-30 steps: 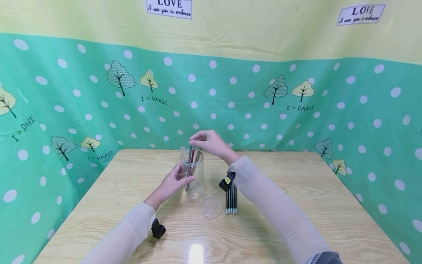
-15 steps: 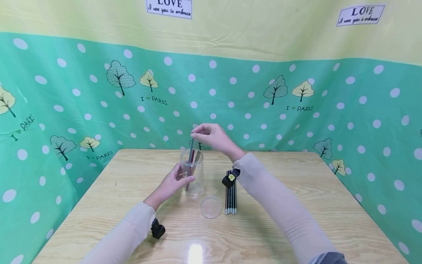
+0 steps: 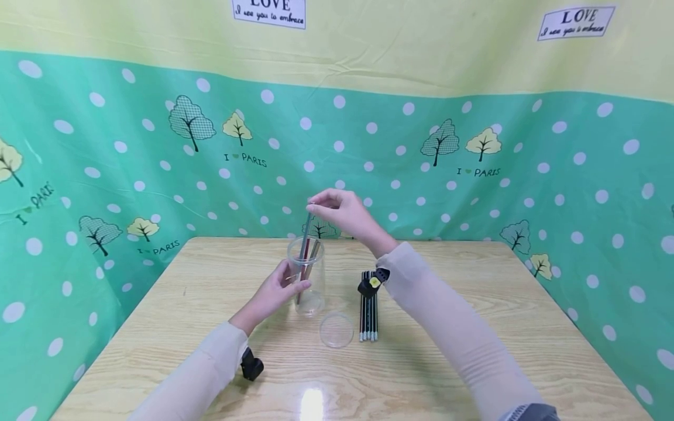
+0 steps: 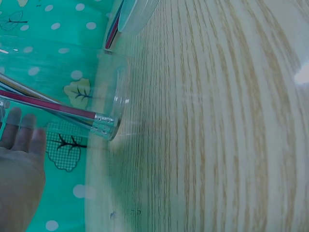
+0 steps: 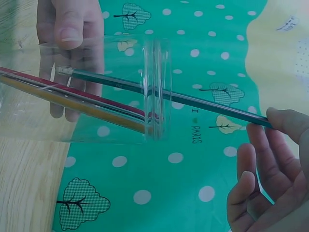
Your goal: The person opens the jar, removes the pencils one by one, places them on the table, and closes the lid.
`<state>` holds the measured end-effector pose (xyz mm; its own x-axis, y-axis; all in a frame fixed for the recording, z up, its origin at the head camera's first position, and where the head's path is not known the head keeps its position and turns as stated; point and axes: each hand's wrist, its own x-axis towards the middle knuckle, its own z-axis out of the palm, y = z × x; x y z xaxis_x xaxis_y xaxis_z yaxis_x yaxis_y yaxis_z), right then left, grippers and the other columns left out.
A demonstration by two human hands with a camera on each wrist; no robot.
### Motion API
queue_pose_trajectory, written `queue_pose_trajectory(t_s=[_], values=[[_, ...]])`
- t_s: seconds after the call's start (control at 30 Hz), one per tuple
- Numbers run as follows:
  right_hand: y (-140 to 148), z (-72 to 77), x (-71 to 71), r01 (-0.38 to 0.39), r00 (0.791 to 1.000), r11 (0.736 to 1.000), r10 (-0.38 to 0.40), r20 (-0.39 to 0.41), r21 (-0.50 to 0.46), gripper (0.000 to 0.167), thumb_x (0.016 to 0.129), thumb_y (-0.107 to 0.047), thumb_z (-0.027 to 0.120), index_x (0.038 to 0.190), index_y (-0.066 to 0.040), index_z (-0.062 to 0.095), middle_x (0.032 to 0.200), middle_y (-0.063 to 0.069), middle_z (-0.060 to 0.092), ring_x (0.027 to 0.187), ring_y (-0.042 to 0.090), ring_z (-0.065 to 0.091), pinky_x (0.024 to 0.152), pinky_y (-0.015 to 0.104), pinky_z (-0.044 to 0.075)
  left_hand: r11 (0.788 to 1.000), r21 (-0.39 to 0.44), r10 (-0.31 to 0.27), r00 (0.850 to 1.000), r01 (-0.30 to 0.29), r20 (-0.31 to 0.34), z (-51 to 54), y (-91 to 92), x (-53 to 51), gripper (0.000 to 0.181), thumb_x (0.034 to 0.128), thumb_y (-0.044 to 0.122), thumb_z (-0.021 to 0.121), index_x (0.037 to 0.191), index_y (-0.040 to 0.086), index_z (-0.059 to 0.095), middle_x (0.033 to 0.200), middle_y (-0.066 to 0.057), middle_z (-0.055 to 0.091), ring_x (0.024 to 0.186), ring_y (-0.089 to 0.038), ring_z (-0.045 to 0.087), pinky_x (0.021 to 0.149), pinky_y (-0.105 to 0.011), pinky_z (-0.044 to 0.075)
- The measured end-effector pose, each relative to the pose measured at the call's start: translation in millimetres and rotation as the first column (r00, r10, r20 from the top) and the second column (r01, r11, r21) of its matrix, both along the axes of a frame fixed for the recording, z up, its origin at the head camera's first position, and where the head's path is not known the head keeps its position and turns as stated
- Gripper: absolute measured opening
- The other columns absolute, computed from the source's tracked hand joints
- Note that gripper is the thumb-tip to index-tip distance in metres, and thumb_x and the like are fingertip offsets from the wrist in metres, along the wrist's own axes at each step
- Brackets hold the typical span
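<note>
A clear jar (image 3: 317, 286) stands upright on the table, with my left hand (image 3: 275, 295) gripping its left side. Above its mouth my right hand (image 3: 344, 213) pinches the top end of a dark green pencil (image 5: 207, 105), whose eraser end is inside the jar. Several other pencils, red and yellow-brown among them, lean inside; the red pencil (image 4: 53, 103) rests eraser down in the left wrist view. In the right wrist view, the thumb and fingers of my right hand (image 5: 275, 164) hold the green pencil's tip end.
A round clear lid (image 3: 337, 330) lies in front of the jar. To its right several dark pencils (image 3: 369, 318) lie side by side on the wooden table (image 3: 453, 362), partly under the right wrist camera. A patterned curtain (image 3: 368, 146) hangs behind.
My right hand has risen and moved slightly right, drawing the green pencil farther up out of the jar. My left hand stays on the jar.
</note>
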<state>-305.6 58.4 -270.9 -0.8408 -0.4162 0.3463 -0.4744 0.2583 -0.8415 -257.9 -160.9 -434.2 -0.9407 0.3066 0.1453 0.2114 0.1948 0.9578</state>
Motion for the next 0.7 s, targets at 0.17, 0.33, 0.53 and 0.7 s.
queue_pose_trajectory(t_s=[0.17, 0.33, 0.53, 0.7], values=[[4, 5.4, 3.5, 0.003, 1.0, 1.0, -0.003, -0.02, -0.022, 0.021, 0.095, -0.031, 0.072, 0.109, -0.015, 0.073, 0.101, 0.002, 0.07, 0.095, 0.022, 0.064, 0.086, 0.038, 0.053, 1.0, -0.009, 0.01, 1.0, -0.01, -0.002, -1.3, -0.2, -0.5, 0.062, 0.0933, 0.036, 0.073, 0.145, 0.021, 0.042, 0.146, -0.011, 0.049, 0.139, -0.034, 0.042, 0.113, -0.051, 0.036], [11, 8.8, 2.0, -0.001, 0.999, 0.998, -0.001, -0.038, -0.057, 0.024, 0.094, -0.035, 0.072, 0.109, -0.016, 0.072, 0.101, 0.005, 0.071, 0.09, 0.02, 0.063, 0.081, 0.045, 0.054, 1.0, -0.013, 0.02, 1.0, -0.02, -0.006, -2.1, 0.1, -0.3, 0.062, 0.0925, 0.036, 0.074, 0.144, 0.02, 0.043, 0.146, -0.012, 0.048, 0.139, -0.034, 0.042, 0.113, -0.049, 0.036], [18, 16.2, 4.6, 0.014, 0.999, 0.995, -0.019, -0.046, -0.097, 0.025, 0.095, -0.032, 0.072, 0.111, -0.013, 0.072, 0.097, 0.004, 0.07, 0.087, 0.024, 0.062, 0.077, 0.039, 0.055, 1.0, -0.012, 0.025, 1.0, -0.025, 0.007, -0.8, 0.8, -0.2, 0.065, 0.0924, 0.037, 0.074, 0.147, 0.024, 0.041, 0.149, -0.012, 0.046, 0.139, -0.035, 0.041, 0.113, -0.051, 0.035], [25, 25.1, 8.8, 0.045, 0.997, 0.991, -0.054, -0.062, -0.128, 0.024, 0.095, -0.03, 0.072, 0.111, -0.013, 0.072, 0.1, 0.006, 0.07, 0.088, 0.025, 0.063, 0.076, 0.033, 0.054, 1.0, -0.011, 0.019, 1.0, -0.019, -0.007, -1.2, 1.2, -0.8, 0.067, 0.0936, 0.034, 0.073, 0.15, 0.022, 0.039, 0.149, -0.013, 0.046, 0.141, -0.034, 0.039, 0.115, -0.05, 0.033]])
